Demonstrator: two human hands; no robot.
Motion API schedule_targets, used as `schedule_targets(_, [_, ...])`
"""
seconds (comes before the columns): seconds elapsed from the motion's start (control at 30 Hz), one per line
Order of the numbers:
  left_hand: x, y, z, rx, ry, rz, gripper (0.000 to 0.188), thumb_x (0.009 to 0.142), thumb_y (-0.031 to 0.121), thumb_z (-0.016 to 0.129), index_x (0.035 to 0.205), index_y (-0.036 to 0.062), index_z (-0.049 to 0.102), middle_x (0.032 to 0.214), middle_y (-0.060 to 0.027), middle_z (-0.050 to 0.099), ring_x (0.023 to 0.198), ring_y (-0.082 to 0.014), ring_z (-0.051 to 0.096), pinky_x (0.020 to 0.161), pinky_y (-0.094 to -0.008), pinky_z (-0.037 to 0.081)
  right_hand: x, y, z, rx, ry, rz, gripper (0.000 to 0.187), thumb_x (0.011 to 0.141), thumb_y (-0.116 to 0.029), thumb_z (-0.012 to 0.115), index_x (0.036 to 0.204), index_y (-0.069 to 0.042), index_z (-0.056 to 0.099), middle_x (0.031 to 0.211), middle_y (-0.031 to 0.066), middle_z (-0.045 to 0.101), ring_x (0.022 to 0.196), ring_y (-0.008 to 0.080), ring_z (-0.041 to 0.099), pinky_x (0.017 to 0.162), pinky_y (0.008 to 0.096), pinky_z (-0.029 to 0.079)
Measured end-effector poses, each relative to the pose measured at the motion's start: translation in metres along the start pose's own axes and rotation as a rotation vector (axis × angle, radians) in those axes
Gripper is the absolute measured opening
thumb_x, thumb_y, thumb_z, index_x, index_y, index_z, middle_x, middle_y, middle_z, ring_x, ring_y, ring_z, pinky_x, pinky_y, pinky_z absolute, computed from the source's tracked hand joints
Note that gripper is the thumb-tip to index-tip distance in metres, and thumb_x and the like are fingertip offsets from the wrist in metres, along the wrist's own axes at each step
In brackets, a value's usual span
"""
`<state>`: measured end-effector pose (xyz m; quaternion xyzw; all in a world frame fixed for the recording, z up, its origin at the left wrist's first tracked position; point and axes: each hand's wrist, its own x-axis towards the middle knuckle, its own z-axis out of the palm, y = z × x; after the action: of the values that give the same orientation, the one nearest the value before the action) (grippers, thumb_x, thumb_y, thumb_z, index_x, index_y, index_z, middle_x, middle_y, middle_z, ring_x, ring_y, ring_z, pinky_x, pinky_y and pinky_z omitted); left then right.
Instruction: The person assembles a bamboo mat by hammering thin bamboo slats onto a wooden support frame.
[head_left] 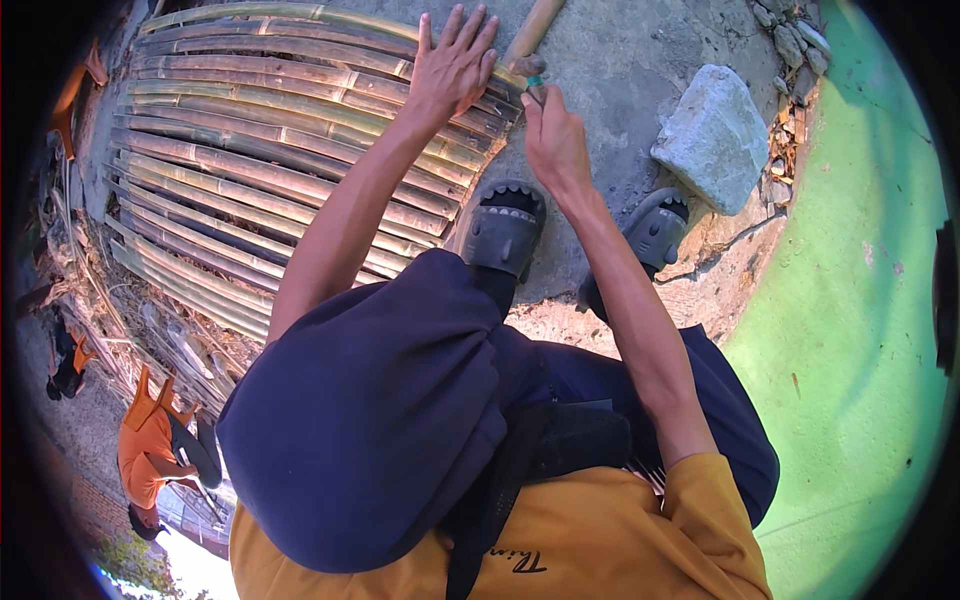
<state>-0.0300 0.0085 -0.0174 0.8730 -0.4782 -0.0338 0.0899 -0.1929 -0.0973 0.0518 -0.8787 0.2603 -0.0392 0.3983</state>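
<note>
Long split bamboo slats lie side by side in a panel on the ground at the left, with narrow gaps between them. My left hand rests flat on the far right end of the panel, fingers spread. Just to the right, my right hand is closed around a hammer-like tool with a dark head and a green neck; most of its grip is hidden in my fist. A pale wooden rod extends beyond the dark head, and I cannot tell whether the two are joined.
My feet in dark slippers are beside the panel's right end. A large pale stone block sits to the right, near small rubble and a green-painted surface. At the lower left, a person in orange is seated.
</note>
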Motion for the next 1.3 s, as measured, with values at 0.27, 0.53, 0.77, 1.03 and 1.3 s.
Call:
schedule_targets(0.27, [0.010, 0.006, -0.005, -0.037, -0.005, 0.003, 0.056, 0.107, 0.035, 0.036, 0.155, 0.0082, 0.041, 0.164, -0.0129, 0.035, 0.153, -0.0361, 0.028, 0.124, -0.0627, 0.012, -0.008, 0.004, 0.004, -0.002, 0.010, 0.036, 0.018, 0.104, -0.016, 0.054, 0.106, 0.001, 0.049, 0.073, 0.0287, 0.064, 0.072, 0.0518, 0.066, 0.057, 0.0550, 0.046])
schedule_targets(0.53, [0.009, 0.005, -0.005, -0.005, -0.049, -0.018, 0.058, 0.107, 0.037, 0.036, 0.158, 0.0103, 0.037, 0.167, -0.0112, 0.029, 0.156, -0.0353, 0.022, 0.124, -0.0640, 0.008, -0.023, -0.013, -0.005, 0.292, 0.276, -0.003, 0.027, 0.105, -0.024, 0.054, 0.107, 0.003, 0.050, 0.072, 0.0332, 0.063, 0.075, 0.0550, 0.064, 0.061, 0.0604, 0.046])
schedule_targets(0.77, [-0.006, -0.009, 0.000, 0.243, 0.010, -0.039, 0.056, 0.107, 0.040, 0.038, 0.160, 0.0212, 0.035, 0.166, -0.0028, 0.034, 0.154, -0.0275, 0.027, 0.124, -0.0628, 0.008, -0.018, -0.018, -0.018, 0.297, 0.151, 0.158, 0.030, 0.106, -0.027, 0.053, 0.098, 0.001, 0.054, 0.066, 0.0238, 0.059, 0.062, 0.0448, 0.064, 0.058, 0.0526, 0.044])
schedule_targets(1.03, [0.005, 0.008, -0.024, -0.586, 0.201, 0.258, 0.035, 0.074, 0.021, 0.086, 0.105, 0.0105, 0.074, 0.106, -0.0035, 0.070, 0.103, -0.0262, 0.060, 0.091, -0.0382, 0.053, -0.031, 0.045, -0.026, 0.262, 0.195, 0.364, 0.031, 0.106, -0.030, 0.054, 0.096, -0.001, 0.054, 0.063, 0.0164, 0.054, 0.055, 0.0307, 0.055, 0.056, 0.0473, 0.040])
schedule_targets(1.3, [0.004, 0.014, -0.017, -0.503, 0.272, 0.207, 0.019, 0.075, 0.020, 0.082, 0.090, 0.0111, 0.074, 0.091, 0.0001, 0.068, 0.088, -0.0238, 0.058, 0.075, -0.0368, 0.052, -0.027, 0.024, -0.015, 0.265, 0.074, 0.270, 0.033, 0.107, -0.032, 0.054, 0.095, -0.002, 0.054, 0.062, 0.0096, 0.051, 0.056, 0.0171, 0.051, 0.055, 0.0396, 0.041])
